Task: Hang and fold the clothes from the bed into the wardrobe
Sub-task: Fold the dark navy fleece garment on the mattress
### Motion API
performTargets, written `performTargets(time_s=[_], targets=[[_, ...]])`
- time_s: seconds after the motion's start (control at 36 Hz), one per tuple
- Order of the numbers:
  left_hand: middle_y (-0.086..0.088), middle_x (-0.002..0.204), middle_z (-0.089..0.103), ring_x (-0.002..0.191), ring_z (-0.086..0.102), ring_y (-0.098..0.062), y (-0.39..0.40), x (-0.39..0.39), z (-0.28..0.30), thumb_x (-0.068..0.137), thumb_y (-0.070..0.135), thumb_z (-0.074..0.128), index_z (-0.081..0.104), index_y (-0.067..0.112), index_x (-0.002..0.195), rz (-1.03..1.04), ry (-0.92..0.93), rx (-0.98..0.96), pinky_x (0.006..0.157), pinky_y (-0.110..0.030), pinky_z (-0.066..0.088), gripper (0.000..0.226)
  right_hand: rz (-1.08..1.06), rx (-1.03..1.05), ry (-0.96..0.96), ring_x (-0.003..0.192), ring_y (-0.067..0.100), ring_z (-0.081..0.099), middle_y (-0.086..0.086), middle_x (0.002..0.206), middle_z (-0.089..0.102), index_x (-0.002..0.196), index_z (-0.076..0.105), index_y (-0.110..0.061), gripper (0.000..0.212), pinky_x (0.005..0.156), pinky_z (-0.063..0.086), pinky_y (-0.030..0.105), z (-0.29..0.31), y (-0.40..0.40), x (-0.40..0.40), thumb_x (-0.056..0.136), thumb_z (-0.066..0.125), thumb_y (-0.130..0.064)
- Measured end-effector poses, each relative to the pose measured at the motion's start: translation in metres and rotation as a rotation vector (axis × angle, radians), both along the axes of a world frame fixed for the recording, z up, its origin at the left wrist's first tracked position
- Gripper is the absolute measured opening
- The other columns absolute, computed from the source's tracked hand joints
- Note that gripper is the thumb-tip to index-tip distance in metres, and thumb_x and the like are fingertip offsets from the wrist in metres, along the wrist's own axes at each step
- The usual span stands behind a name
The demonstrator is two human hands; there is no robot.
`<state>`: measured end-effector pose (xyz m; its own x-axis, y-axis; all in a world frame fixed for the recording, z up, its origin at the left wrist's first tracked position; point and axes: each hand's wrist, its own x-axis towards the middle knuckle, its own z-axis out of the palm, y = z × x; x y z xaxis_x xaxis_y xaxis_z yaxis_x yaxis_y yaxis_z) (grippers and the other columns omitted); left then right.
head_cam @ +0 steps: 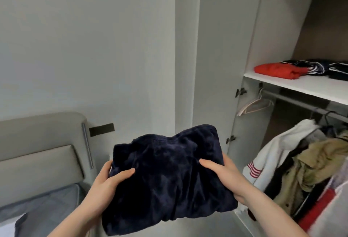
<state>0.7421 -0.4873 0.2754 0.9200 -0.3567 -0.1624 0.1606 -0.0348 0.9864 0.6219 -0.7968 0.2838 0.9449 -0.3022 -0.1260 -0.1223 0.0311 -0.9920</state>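
Both hands carry a folded navy fleece garment [167,178] in front of the open wardrobe [246,48]. The left hand [111,180] grips its left edge, thumb laid flat over the top and the other fingers hidden beneath; the right hand [224,172] grips the right edge the same way, thumb on top, fingers out of sight under the cloth. So both hands are closed on the bundle, not spread wide.

The garment sits at about 6 o'clock in the view, low and central, with the bed [37,204] at 8 o'clock and the white shelf [293,84] at 2 o'clock. That shelf already bears a red folded piece [278,71] and 1 or 2 dark striped ones [320,67]; below it a rail [293,99] holds empty hangers [254,105] and hung coats [305,161].

The step in hand looks like stowing the folded bundle on the shelf. To do it well, keep both palms under the fold so the thick plush cannot sag open, lift it level toward 2 o'clock, and slide it onto bare board in front of or beside the red piece without shoving the existing stack backward. Release only when its weight rests fully on the board.

The bundle's long axis runs roughly from 7 o'clock to 1 o'clock, its far rounded end aimed up toward the wardrobe door edge, its near end hanging lower toward the person. Which end is collar or hem cannot be told.
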Motion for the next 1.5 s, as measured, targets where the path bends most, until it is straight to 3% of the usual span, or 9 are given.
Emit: performTargets(time_s=[0.11,0.25,0.56,0.72,0.94,1.17,1.28,1.42,1.5], targets=[[0.004,0.114,0.076,0.101,0.075,-0.023,-0.044,0.045,0.012,0.054,0.049,0.091,0.066,0.041,0.115,-0.098,-0.034,-0.014,0.095,-0.05,0.054,0.067,-0.11,-0.032,-0.033,0.102,0.009,0.073,-0.014,0.113,0.075,0.106,0.068,-0.053,0.026,0.078,0.058,0.023,0.017,-0.03,0.008,0.085,0.078,-0.041],[0.004,0.113,0.076,0.1,0.075,-0.021,-0.092,0.096,0.037,0.054,0.052,0.091,0.065,0.038,0.117,-0.237,-0.076,-0.021,0.093,-0.047,0.055,0.069,-0.246,-0.048,-0.052,0.106,0.014,0.072,-0.01,0.118,0.073,0.127,0.062,-0.038,0.051,0.099,0.054,0.042,0.039,-0.062,0.025,0.081,0.081,-0.043],[0.011,0.105,0.076,0.093,0.076,-0.015,-0.223,0.173,0.102,0.059,0.05,0.086,0.062,0.031,0.12,-0.495,-0.212,-0.035,0.082,-0.038,0.056,0.068,-0.56,-0.146,-0.122,0.1,0.013,0.074,-0.01,0.113,0.075,0.121,0.066,-0.036,0.046,0.087,0.058,0.036,0.091,-0.13,0.033,0.08,0.083,-0.043],[0.009,0.107,0.076,0.093,0.076,-0.017,-0.307,0.186,0.139,0.063,0.049,0.084,0.059,0.035,0.123,-0.598,-0.26,-0.009,0.086,-0.041,0.058,0.066,-0.731,-0.164,-0.116,0.095,0.015,0.075,-0.009,0.107,0.077,0.118,0.068,-0.035,0.052,0.085,0.058,0.038,0.121,-0.181,0.024,0.071,0.086,-0.048],[0.002,0.11,0.075,0.096,0.074,-0.021,-0.444,0.195,0.182,0.085,0.036,0.078,0.059,0.025,0.121,-0.698,-0.336,0.032,0.085,-0.041,0.057,0.043,-0.858,-0.197,-0.114,0.092,0.019,0.076,-0.008,0.102,0.078,0.108,0.074,-0.037,0.045,0.085,0.059,0.041,0.16,-0.279,0.015,0.067,0.086,-0.05],[-0.003,0.113,0.073,0.096,0.074,-0.025,-0.576,0.191,0.219,0.084,0.035,0.078,0.056,0.019,0.128,-0.755,-0.363,0.026,0.083,-0.042,0.058,0.052,-0.969,-0.196,-0.119,0.1,0.026,0.073,-0.005,0.107,0.077,0.116,0.069,-0.034,0.05,0.096,0.055,0.049,0.185,-0.392,0.006,0.071,0.087,-0.046],[-0.004,0.116,0.07,0.098,0.072,-0.026,-0.634,0.182,0.234,0.082,0.038,0.08,0.051,0.017,0.133,-0.771,-0.374,0.016,0.079,-0.04,0.057,0.061,-1.028,-0.194,-0.104,0.096,0.027,0.073,-0.003,0.102,0.077,0.108,0.07,-0.033,0.043,0.091,0.057,0.047,0.195,-0.446,-0.003,0.071,0.088,-0.043],[-0.001,0.114,0.067,0.096,0.07,-0.024,-0.697,0.167,0.251,0.079,0.04,0.081,0.047,0.017,0.136,-0.786,-0.396,-0.008,0.074,-0.038,0.053,0.071,-1.105,-0.218,-0.081,0.092,0.024,0.071,-0.004,0.1,0.074,0.104,0.069,-0.031,0.038,0.072,0.054,0.036,0.203,-0.498,-0.014,0.072,0.087,-0.042],[0.003,0.115,0.064,0.099,0.068,-0.021,-0.732,0.157,0.263,0.075,0.041,0.085,0.043,0.017,0.142,-0.792,-0.429,-0.052,0.08,-0.038,0.053,0.082,-1.163,-0.252,-0.057,0.095,0.024,0.069,-0.003,0.106,0.072,0.117,0.066,-0.026,0.054,0.081,0.054,0.04,0.205,-0.525,-0.023,0.071,0.087,-0.043]])
